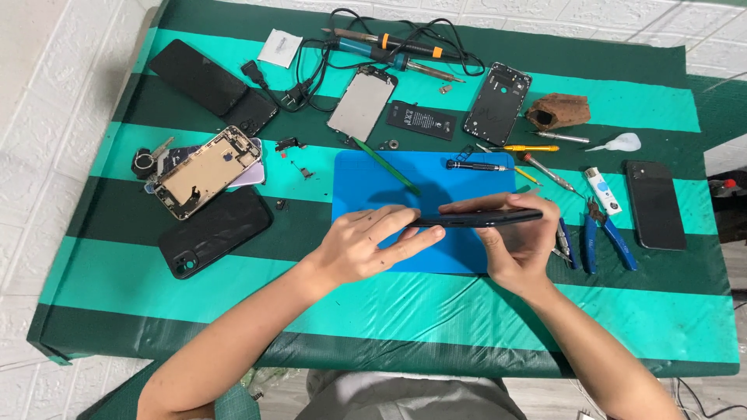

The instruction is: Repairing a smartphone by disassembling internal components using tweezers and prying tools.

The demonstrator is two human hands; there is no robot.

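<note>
Over a blue mat (475,253), both hands (364,245) (523,239) clamp an edge-on dark phone (476,218), its face unseen.

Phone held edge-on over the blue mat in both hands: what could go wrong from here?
1. The phone is pinched edge-on by the right hand and left hand; it could slip onto the mat.
2. Loose small parts lie beside the left forearm and could get swept away.
</note>
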